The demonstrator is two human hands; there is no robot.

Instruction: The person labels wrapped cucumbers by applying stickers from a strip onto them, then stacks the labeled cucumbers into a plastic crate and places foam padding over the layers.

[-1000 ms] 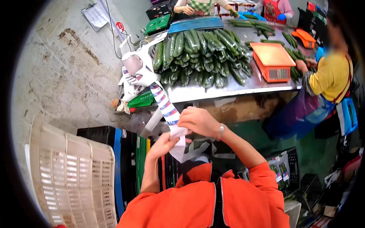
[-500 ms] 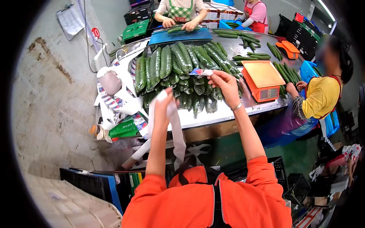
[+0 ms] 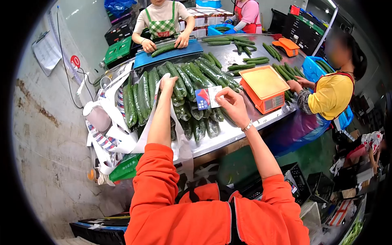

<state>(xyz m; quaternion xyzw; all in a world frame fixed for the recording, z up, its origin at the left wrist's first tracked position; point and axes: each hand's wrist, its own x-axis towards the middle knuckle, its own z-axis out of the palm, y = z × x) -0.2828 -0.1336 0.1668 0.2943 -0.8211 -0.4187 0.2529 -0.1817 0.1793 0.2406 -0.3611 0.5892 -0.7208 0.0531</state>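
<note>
A blue, red and white label (image 3: 203,99) is pinched at its edge between thumb and fingers of my right hand (image 3: 233,107), its printed face showing over the pile. My left hand (image 3: 167,85) is closed on a long white backing strip (image 3: 181,141), which trails down beside my forearm past the table edge. Under both hands lie plastic-wrapped cucumbers (image 3: 143,96), stacked in layers. The left fingertips are right at the upper cucumbers and partly hidden from view.
On the left, a roll (image 3: 97,115) stands among loose label strips (image 3: 107,143). An orange scale (image 3: 264,87) is to the right. Across the table a person handles a cucumber (image 3: 163,50) at a blue tray (image 3: 143,59); another in yellow (image 3: 332,96) works at right.
My left hand has moved forward onto the cucumbers with the strip. The label in my right hand has turned to show its face. The view has shifted too.
</note>
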